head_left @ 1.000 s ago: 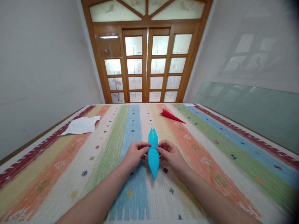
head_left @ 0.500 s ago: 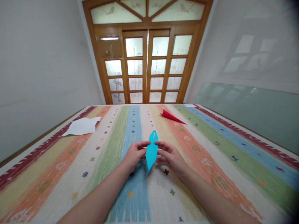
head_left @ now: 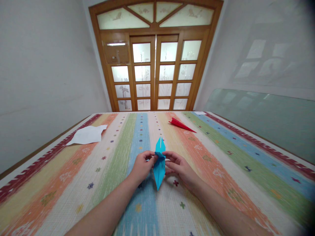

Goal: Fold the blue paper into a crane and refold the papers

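A folded piece of bright blue paper (head_left: 159,170), long and pointed at its near end, is held upright-looking between my hands over the middle of the table. Its far end splits into two narrow points, and a raised crease crosses it where my fingers are. My left hand (head_left: 145,164) pinches the left edge at that crease, thumb on top. On the right edge, my right hand (head_left: 179,166) grips with its fingertips, the fingers curled. The paper's underside is hidden.
A red folded paper dart (head_left: 181,125) lies beyond my right hand. White paper (head_left: 87,134) rests at the far left, with another white sheet (head_left: 199,113) at the far right edge. A striped cloth (head_left: 118,183) covers the table. Walls flank it, and wooden glazed doors (head_left: 155,72) stand behind.
The blue paper's middle has been bent up into a crossing fold, and its near half now looks opened along the centre. My left thumb has moved onto it. The view has tilted slightly upward.
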`<state>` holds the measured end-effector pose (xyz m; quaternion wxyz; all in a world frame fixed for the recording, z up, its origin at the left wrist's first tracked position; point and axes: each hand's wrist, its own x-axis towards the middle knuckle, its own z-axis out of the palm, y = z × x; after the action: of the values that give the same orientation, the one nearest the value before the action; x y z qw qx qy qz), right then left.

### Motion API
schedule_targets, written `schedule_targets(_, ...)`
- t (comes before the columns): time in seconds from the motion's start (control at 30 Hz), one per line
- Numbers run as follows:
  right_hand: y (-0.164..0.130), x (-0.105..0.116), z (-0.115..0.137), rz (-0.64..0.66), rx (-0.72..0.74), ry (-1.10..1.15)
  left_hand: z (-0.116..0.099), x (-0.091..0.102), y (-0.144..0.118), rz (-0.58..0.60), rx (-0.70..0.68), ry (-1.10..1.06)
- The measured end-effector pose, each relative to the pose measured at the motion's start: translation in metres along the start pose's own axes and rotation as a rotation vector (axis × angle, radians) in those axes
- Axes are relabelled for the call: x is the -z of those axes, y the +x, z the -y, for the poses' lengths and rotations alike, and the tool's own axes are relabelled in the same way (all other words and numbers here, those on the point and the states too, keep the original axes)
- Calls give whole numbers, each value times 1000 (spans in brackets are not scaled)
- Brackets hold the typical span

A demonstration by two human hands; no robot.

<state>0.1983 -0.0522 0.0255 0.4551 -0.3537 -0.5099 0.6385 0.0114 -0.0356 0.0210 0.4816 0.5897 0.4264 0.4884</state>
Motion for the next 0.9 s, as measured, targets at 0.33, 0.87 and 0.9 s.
schedule_targets(0.33,3,0,-6,-86,103,-191,-4,-1,-5,-7,-112,101)
schedule_targets(0.87,0,-5,0,-123,46,-161,-4,-6,-3,-7,110,-192)
schedule_targets(0.9,0,-5,1,-115,37,-162,-4,-6,-2,-19,126,-177)
